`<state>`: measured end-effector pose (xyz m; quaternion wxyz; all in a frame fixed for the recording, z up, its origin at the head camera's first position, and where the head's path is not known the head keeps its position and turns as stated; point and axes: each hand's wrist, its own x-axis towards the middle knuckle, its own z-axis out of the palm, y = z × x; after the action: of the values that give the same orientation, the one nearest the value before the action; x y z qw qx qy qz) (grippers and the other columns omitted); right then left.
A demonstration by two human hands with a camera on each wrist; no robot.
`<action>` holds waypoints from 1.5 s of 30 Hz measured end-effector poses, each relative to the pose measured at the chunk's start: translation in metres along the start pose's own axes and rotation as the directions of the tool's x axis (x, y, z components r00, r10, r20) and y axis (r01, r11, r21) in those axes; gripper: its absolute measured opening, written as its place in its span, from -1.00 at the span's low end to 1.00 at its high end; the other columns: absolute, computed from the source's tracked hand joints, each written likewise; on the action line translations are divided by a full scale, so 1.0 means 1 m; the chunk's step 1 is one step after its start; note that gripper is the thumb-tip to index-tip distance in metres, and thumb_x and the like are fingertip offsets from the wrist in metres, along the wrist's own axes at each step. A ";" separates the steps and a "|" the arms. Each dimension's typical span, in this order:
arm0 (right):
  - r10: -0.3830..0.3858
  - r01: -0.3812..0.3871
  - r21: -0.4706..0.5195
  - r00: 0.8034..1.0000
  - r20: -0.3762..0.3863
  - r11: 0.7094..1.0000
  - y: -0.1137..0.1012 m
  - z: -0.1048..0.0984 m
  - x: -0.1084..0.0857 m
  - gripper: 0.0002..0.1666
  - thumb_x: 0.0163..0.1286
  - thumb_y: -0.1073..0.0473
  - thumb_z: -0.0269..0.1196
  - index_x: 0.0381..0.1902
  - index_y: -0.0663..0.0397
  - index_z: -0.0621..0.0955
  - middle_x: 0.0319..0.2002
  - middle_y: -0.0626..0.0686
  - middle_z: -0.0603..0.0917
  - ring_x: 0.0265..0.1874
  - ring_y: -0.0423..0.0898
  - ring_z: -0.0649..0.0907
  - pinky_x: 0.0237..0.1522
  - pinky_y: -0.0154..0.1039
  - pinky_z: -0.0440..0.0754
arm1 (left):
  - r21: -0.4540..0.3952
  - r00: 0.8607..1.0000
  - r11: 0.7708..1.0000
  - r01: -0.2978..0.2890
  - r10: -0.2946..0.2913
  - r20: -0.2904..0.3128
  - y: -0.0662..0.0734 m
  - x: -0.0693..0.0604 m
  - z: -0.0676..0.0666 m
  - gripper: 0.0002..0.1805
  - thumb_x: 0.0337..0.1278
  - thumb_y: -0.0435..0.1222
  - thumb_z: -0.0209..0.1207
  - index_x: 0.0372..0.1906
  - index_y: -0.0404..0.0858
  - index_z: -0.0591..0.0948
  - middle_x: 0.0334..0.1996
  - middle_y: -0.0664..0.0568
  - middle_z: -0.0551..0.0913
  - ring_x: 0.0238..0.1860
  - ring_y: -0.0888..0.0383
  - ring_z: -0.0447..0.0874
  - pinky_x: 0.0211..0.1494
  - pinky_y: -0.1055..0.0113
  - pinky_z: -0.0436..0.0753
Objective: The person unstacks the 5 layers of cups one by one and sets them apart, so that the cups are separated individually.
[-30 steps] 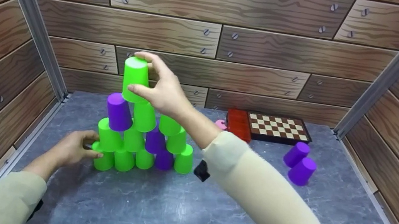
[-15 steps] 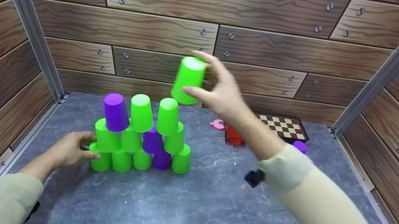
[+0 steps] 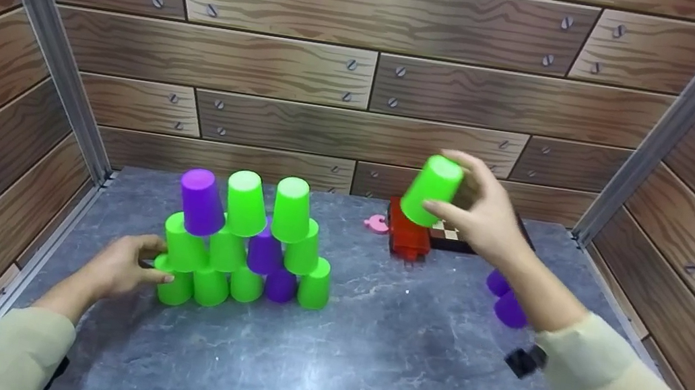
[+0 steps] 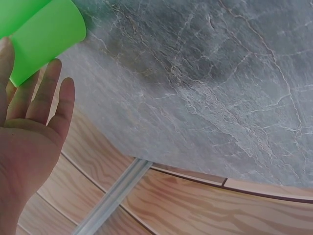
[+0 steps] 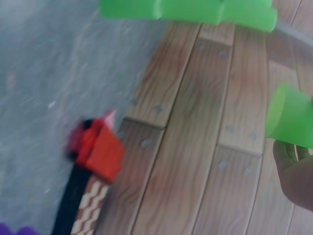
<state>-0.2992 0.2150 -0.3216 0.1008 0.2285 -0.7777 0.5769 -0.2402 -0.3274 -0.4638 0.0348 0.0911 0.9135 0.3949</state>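
My right hand (image 3: 487, 218) holds a green cup (image 3: 433, 190) upside down and slightly tilted, thumb on its near side, in the air at the right of the head view; the right wrist view shows this cup (image 5: 291, 117) too. A stepped stack of upside-down green and purple cups stands on the left, three rows high. Three cups form its top row: a purple cup (image 3: 202, 202) and two green ones. My left hand (image 3: 123, 265) is at the bottom-left green cup (image 3: 175, 290), its fingers fairly straight beside the cup (image 4: 51, 39).
Two purple cups (image 3: 511, 310) stand on the right, partly behind the right forearm. A red box (image 3: 408, 234), a checkered board (image 3: 447, 236) and a small pink object (image 3: 377, 223) lie at the back of the grey table (image 3: 365, 361). Wood-patterned walls enclose it.
The right hand has lifted the green cup off the top of the stack and carried it right, then lower, over the red box. The left hand stays at the bottom-left cup.
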 end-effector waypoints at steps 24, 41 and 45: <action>0.196 -0.218 -0.220 0.973 -0.119 0.951 0.101 -0.100 -0.116 -0.03 0.25 0.28 0.57 0.51 0.21 0.33 0.28 0.05 0.63 0.11 -0.34 0.64 0.14 -0.50 0.61 | -0.002 1.000 1.000 -0.013 0.012 -0.008 -0.001 0.002 0.001 -0.50 0.16 -0.35 0.53 0.14 -0.49 0.63 0.06 -0.33 0.73 0.14 -0.34 0.71 0.23 -0.18 0.71; 0.229 -0.263 -0.184 0.956 -0.185 0.947 0.157 -0.127 -0.174 -0.10 0.15 0.53 0.54 0.37 0.41 0.34 0.03 -0.45 0.64 0.01 -0.45 0.64 0.05 -0.55 0.63 | -0.005 1.000 1.000 0.018 -0.018 -0.003 0.000 0.001 0.002 -0.48 0.13 -0.35 0.54 0.14 -0.48 0.63 0.05 -0.32 0.73 0.14 -0.33 0.71 0.23 -0.19 0.70; 0.249 -0.283 -0.199 0.952 -0.180 0.938 0.167 -0.130 -0.178 -0.09 0.15 0.49 0.56 0.38 0.42 0.34 0.04 -0.49 0.62 0.02 -0.50 0.61 0.07 -0.59 0.58 | 0.004 1.000 1.000 0.016 -0.016 -0.003 -0.001 0.002 0.001 -0.47 0.14 -0.35 0.54 0.15 -0.49 0.62 0.05 -0.32 0.73 0.14 -0.34 0.70 0.23 -0.20 0.70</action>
<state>-0.2358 0.4190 -0.4981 0.1055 0.0637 -0.8511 0.5104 -0.2422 -0.3265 -0.4651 0.0362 0.0834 0.9152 0.3927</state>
